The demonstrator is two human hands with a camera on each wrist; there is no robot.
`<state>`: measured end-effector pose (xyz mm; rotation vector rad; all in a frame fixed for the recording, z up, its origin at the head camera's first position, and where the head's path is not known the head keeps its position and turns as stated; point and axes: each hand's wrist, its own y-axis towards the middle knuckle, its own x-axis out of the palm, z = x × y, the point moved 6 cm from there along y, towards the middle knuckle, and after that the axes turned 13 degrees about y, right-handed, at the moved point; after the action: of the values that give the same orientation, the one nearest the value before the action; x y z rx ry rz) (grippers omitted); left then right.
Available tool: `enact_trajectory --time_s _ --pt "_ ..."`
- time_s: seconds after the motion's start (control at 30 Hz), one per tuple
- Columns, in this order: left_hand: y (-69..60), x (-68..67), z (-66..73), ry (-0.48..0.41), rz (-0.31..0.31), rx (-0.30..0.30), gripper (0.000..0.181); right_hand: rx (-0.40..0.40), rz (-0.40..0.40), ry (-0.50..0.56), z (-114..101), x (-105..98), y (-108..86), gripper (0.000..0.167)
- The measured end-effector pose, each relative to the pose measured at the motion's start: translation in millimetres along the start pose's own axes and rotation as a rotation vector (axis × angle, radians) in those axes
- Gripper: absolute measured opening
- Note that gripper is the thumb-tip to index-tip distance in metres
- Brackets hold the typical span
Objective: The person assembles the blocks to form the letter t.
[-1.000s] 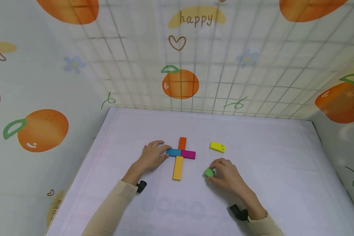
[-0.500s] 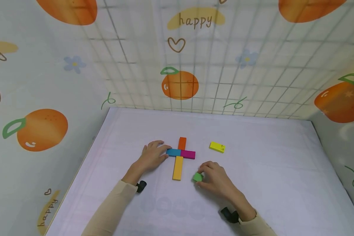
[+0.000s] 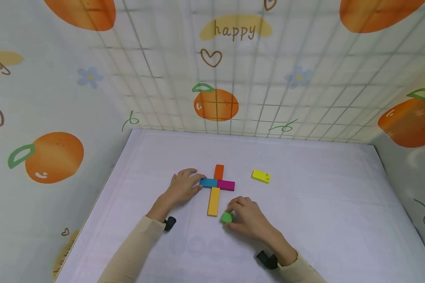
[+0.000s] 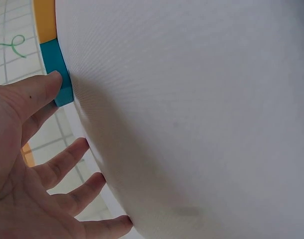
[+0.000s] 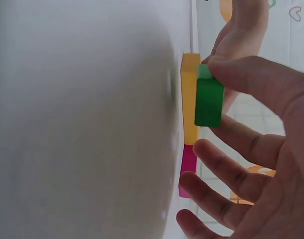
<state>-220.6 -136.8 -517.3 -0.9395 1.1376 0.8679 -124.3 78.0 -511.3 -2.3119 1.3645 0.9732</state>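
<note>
The green block (image 3: 227,217) is just beside the lower end of the amber block (image 3: 213,201), on its right, over the table (image 3: 322,204); whether its underside touches the cloth I cannot tell. The right hand (image 3: 249,218) pinches it between thumb and index finger, the other fingers spread. It is probably light, stiff and hard to damage, though its smooth faces could slip a little; two opposite sides make the best hold, well clear of the bottom.

The left hand (image 3: 185,186) pinches the outer end of the blue block (image 3: 209,183), its remaining fingers spread. Blue meets the magenta block (image 3: 226,185) end to end, with the red-orange block (image 3: 218,171) above the join and amber below. These flat pieces likely slide easily, so a light grip on the edges suits them. A yellow block (image 3: 261,176) lies apart.
</note>
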Motion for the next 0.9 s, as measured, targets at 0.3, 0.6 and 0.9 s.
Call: enact_trajectory --time_s 0.3,0.6,0.9 --pt "-0.9 0.6 -0.3 0.002 0.007 0.011 0.040 -0.002 -0.018 -0.009 -5 6 2.7 0.029" --pt "-0.4 1.6 -0.8 -0.002 0.015 0.010 0.039 0.004 -0.044 -0.009 -6 12 4.4 0.029" --pt "-0.4 2.0 -0.6 0.000 0.007 0.002 0.040 0.035 -0.076 -0.058 -8 21 5.0 0.030"
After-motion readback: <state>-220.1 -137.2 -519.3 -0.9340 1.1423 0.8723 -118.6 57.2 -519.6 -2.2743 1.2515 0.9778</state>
